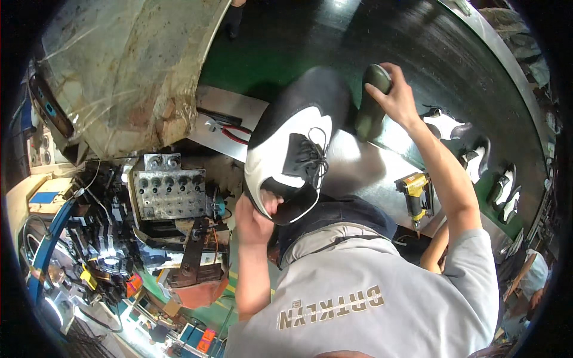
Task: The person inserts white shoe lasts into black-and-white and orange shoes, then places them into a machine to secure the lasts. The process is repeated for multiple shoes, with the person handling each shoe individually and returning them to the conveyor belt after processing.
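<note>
Your left hand grips black-and-white laced shoe upper at heel; right hand clasps dark rounded lever knob beyond it. Shoe mid-seating; next, pull steady, judging so.

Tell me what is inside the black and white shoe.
The left hand grips the black and white shoe at its heel opening, fingers reaching in. The tongue and black laces cover the rest of the interior, so anything deeper is hidden.

Shoe factory floor. A black conveyor belt carries black-and-white shoes past a steel workbench; a heavy lasting machine with bolts and cables stands left. Yellow pneumatic stapler on bench.
</note>
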A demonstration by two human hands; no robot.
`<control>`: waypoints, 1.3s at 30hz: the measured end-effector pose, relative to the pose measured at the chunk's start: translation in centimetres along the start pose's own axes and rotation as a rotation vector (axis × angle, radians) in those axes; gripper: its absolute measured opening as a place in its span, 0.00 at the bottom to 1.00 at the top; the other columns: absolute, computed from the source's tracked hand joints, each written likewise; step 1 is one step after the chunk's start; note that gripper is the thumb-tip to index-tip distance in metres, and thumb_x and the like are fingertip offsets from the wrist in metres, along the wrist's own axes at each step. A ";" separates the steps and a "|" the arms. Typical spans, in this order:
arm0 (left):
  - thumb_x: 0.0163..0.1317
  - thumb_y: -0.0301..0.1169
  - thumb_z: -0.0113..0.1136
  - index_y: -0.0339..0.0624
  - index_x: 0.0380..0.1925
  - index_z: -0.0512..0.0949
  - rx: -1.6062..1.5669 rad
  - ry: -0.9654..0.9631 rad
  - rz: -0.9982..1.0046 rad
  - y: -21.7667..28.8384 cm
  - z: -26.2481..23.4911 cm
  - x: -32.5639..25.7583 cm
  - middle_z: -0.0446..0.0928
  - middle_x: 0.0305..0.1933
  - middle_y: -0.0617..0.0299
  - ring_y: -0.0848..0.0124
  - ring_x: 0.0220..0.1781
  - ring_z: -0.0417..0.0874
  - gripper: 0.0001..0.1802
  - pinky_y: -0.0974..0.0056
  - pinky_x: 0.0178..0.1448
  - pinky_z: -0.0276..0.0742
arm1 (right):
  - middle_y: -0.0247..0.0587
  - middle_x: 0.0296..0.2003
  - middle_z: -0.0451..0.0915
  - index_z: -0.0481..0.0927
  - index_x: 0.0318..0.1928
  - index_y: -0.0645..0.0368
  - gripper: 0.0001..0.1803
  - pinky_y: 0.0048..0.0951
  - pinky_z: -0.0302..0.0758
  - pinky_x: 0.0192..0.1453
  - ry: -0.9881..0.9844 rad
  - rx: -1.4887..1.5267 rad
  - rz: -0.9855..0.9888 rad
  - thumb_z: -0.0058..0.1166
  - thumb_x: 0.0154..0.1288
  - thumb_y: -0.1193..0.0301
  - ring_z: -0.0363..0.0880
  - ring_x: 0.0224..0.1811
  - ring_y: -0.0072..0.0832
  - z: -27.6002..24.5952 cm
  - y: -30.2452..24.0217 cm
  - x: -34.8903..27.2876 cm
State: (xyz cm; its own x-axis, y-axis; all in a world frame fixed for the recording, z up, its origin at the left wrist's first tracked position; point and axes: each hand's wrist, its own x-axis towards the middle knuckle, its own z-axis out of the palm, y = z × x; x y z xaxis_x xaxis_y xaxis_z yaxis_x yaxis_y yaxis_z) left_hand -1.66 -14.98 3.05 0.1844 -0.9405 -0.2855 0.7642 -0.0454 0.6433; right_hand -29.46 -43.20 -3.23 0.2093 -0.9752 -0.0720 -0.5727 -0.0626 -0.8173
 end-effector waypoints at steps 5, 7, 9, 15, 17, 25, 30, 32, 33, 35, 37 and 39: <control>0.73 0.37 0.48 0.47 0.41 0.75 -0.295 0.220 -0.297 -4.4 -1.3 0.6 0.66 0.28 0.70 0.75 0.30 0.64 0.09 0.64 0.47 0.65 | 0.42 0.48 0.79 0.67 0.62 0.56 0.27 0.31 0.77 0.53 0.120 0.603 0.128 0.59 0.68 0.61 0.79 0.49 0.29 -1.8 1.0 -5.6; 0.74 0.37 0.47 0.46 0.41 0.75 -0.364 0.223 -0.319 -5.4 -1.5 0.5 0.68 0.29 0.70 0.75 0.31 0.65 0.10 0.64 0.46 0.66 | 0.41 0.48 0.78 0.69 0.61 0.56 0.24 0.30 0.76 0.54 0.174 0.980 0.272 0.56 0.71 0.59 0.78 0.50 0.27 -1.4 1.0 -7.4; 0.74 0.37 0.47 0.45 0.41 0.76 -0.338 0.271 -0.322 -5.9 -1.1 0.7 0.70 0.31 0.70 0.75 0.31 0.66 0.11 0.63 0.45 0.67 | 0.39 0.48 0.77 0.69 0.61 0.56 0.25 0.31 0.76 0.54 0.159 1.141 0.397 0.54 0.72 0.56 0.77 0.50 0.27 -0.7 1.0 -8.7; 0.74 0.41 0.47 0.42 0.48 0.76 -0.281 0.440 -0.339 -5.4 1.9 1.2 0.78 0.43 0.65 0.72 0.44 0.78 0.16 0.63 0.48 0.75 | 0.39 0.48 0.78 0.71 0.60 0.56 0.20 0.32 0.79 0.53 0.159 1.312 0.535 0.50 0.73 0.62 0.79 0.48 0.28 1.4 1.2 -11.2; 0.75 0.41 0.45 0.40 0.54 0.74 -0.260 0.468 -0.347 -6.2 2.1 1.4 0.78 0.51 0.61 0.68 0.53 0.78 0.19 0.59 0.57 0.74 | 0.40 0.48 0.78 0.71 0.60 0.56 0.19 0.32 0.79 0.53 0.135 1.358 0.646 0.49 0.73 0.64 0.79 0.48 0.28 1.5 -0.1 -11.4; 0.75 0.39 0.40 0.38 0.58 0.71 -0.212 0.427 -0.216 -6.5 1.2 1.1 0.75 0.60 0.53 0.61 0.61 0.77 0.21 0.56 0.65 0.74 | 0.42 0.63 0.70 0.65 0.67 0.55 0.33 0.40 0.63 0.70 -0.012 1.243 0.547 0.46 0.71 0.46 0.67 0.66 0.32 -1.0 -6.3 -11.5; 0.75 0.37 0.44 0.41 0.52 0.72 -0.077 0.520 -0.073 -5.7 1.7 0.3 0.77 0.53 0.57 0.65 0.55 0.80 0.15 0.59 0.59 0.77 | 0.42 0.57 0.76 0.70 0.64 0.59 0.30 0.36 0.71 0.64 -0.078 1.220 0.495 0.48 0.73 0.51 0.75 0.59 0.30 0.5 -4.6 -11.4; 0.75 0.37 0.46 0.42 0.51 0.72 -0.089 0.531 -0.042 -5.9 1.7 0.0 0.78 0.51 0.60 0.67 0.53 0.80 0.13 0.61 0.57 0.78 | 0.45 0.58 0.75 0.67 0.67 0.61 0.33 0.37 0.73 0.63 -0.087 1.069 0.453 0.54 0.70 0.53 0.76 0.58 0.30 1.0 -4.8 -10.6; 0.75 0.37 0.47 0.42 0.51 0.72 -0.097 0.545 -0.037 -5.9 1.7 -0.2 0.78 0.51 0.60 0.67 0.53 0.80 0.13 0.61 0.57 0.78 | 0.45 0.53 0.79 0.72 0.62 0.66 0.27 0.33 0.77 0.58 -0.027 1.167 0.500 0.57 0.70 0.62 0.79 0.53 0.28 1.2 -5.2 -10.3; 0.74 0.37 0.48 0.43 0.51 0.72 -0.096 0.618 -0.046 -5.8 1.9 -0.7 0.77 0.50 0.61 0.69 0.52 0.80 0.13 0.62 0.56 0.78 | 0.45 0.50 0.81 0.74 0.59 0.67 0.24 0.31 0.78 0.56 -0.001 1.127 0.501 0.56 0.71 0.64 0.80 0.50 0.28 2.3 -4.5 -9.5; 0.72 0.40 0.50 0.42 0.52 0.75 -0.092 0.666 -0.106 -6.2 1.1 -1.4 0.80 0.51 0.58 0.66 0.51 0.82 0.17 0.60 0.56 0.79 | 0.45 0.46 0.82 0.78 0.55 0.69 0.20 0.29 0.79 0.53 0.047 1.091 0.546 0.56 0.70 0.65 0.82 0.46 0.28 2.9 -4.6 -8.5; 0.73 0.41 0.48 0.41 0.52 0.76 -0.086 0.698 -0.194 -6.0 1.3 -2.4 0.80 0.51 0.58 0.67 0.51 0.83 0.18 0.60 0.56 0.79 | 0.45 0.46 0.83 0.78 0.54 0.69 0.20 0.29 0.79 0.51 0.004 1.094 0.496 0.56 0.70 0.66 0.82 0.45 0.28 3.2 -4.4 -7.9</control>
State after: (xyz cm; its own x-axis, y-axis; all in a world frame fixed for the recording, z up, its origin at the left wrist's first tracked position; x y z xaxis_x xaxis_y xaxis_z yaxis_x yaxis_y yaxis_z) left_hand -7.46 -12.84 0.79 0.3693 -0.4832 -0.7938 0.8640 -0.1360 0.4847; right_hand -26.11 -34.53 -0.91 0.1530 -0.8428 -0.5160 0.3867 0.5316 -0.7536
